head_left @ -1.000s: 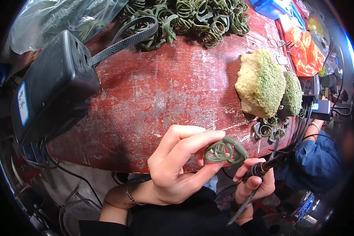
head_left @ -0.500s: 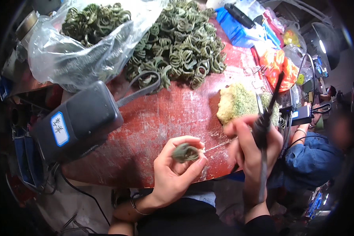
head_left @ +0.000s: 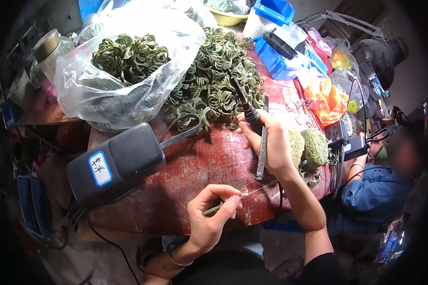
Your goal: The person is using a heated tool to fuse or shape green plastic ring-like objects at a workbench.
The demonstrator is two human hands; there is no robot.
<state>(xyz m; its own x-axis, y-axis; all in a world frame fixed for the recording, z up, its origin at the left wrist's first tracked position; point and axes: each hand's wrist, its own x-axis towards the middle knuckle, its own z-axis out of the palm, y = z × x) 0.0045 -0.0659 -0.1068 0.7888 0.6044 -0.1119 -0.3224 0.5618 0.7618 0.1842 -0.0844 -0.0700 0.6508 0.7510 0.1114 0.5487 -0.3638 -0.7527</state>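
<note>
My left hand [head_left: 210, 213] is closed above the table's near edge, thumb and fingers pinching a small green coil [head_left: 213, 209]. Most of the coil is hidden behind the fingers. Farther away, my right hand [head_left: 271, 137] grips a black pen-shaped tool [head_left: 252, 116], like a soldering iron. Its dark tapered tip points away over the near side of a heap of green coiled pieces [head_left: 223, 66]. Against the same hand lies a flat grey metal strip [head_left: 262, 159]. Right of that hand sit two fuzzy yellow-green lumps [head_left: 315, 146], one partly covered by it.
A clear plastic bag [head_left: 119, 102] of coils stands at the far left. Nearer is a black box-shaped device [head_left: 116, 159] with a strap. Blue bins [head_left: 276, 61], an orange bag [head_left: 324, 99] and cables occupy the right side. A person in a blue sleeve [head_left: 373, 190] sits at the right.
My right hand has moved left and away, bringing the tool's tip over the heap. My left fingers now cover more of the coil. The whole view has shifted slightly.
</note>
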